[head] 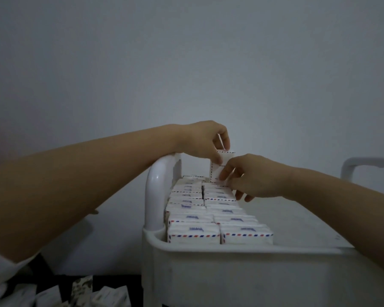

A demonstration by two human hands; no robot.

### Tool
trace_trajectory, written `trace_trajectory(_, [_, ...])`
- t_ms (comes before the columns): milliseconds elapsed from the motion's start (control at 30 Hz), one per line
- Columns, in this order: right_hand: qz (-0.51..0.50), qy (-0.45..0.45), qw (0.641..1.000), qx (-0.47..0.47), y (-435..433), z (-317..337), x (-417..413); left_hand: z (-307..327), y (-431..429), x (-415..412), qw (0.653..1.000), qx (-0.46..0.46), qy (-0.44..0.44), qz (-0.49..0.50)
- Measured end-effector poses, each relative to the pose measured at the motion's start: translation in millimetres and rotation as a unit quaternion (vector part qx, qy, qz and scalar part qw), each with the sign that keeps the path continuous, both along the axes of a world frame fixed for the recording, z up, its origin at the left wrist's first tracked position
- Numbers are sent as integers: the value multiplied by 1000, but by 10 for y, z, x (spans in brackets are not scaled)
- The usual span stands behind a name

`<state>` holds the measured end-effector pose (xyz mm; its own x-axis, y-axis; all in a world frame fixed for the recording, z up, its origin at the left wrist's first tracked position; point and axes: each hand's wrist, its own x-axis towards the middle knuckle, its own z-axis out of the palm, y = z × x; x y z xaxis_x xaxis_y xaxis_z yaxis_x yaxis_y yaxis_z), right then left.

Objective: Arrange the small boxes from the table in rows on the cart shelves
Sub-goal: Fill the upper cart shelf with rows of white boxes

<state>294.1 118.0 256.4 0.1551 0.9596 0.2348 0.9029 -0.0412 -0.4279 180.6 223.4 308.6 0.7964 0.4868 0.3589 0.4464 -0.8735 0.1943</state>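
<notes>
Held box (220, 168): upright, white with a dashed red-and-blue border, standing at the far end of the right-hand row and rising above the boxes around it.
Left hand (200, 141): closed on the held box; thumb and curled fingers pinch its top edge from above.
Left arm pose: the bare forearm reaches in from the lower left and crosses over the left handle (159, 191), with the wrist bent downward.
Right hand (254, 177): closed on the held box; bent fingertips press its front face near the lower right corner (the thumb's contact is hidden behind the fingers).
Right arm pose: the forearm enters from the lower right and lies low across the top shelf (286, 220), knuckles up.
Rows of boxes (208, 209): two rows side by side, packed upright and touching, running from the near rim to the far end along the left side of the top shelf.
Cart (231, 248): white, with a raised rim; a looped handle stands at each end, the right handle (364, 162) well apart from the hands.
Loose boxes (80, 294): scattered on a dark table (120, 282) at the lower left, below the left arm.
Sleeve (0, 275): white, pushed up at the left elbow.
Wall (186, 63): plain grey, behind the cart.
</notes>
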Motion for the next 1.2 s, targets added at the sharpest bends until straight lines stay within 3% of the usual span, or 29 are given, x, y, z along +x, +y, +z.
trace_trajectory(367, [-48,-10,998,32,5,12,16,11,-54,-31,987,-69,137,50])
trace_trajectory(567, [-11,11,999,-46,1,-27,20,-5,-115,-67,980,-45,175,78])
trace_trajectory(633, [-13,2,997,-70,-19,-34,41,8,-153,-114,991,-34,113,67])
trace_trajectory(767, [-20,-20,998,-54,-107,-20,21,25,-277,-306,988,-66,-138,26])
trace_trajectory(933, [-2,-141,975,174,-316,161,-258,-236,-562,-840,920,-113,-375,21])
trace_trajectory(1033, [78,-108,956,263,-573,133,-719,-589,-756,-1290,907,-98,-408,45])
trace_trajectory(1200, [182,-89,929,311,-982,-283,-1607,-1457,-884,-2148,908,-160,-378,88])
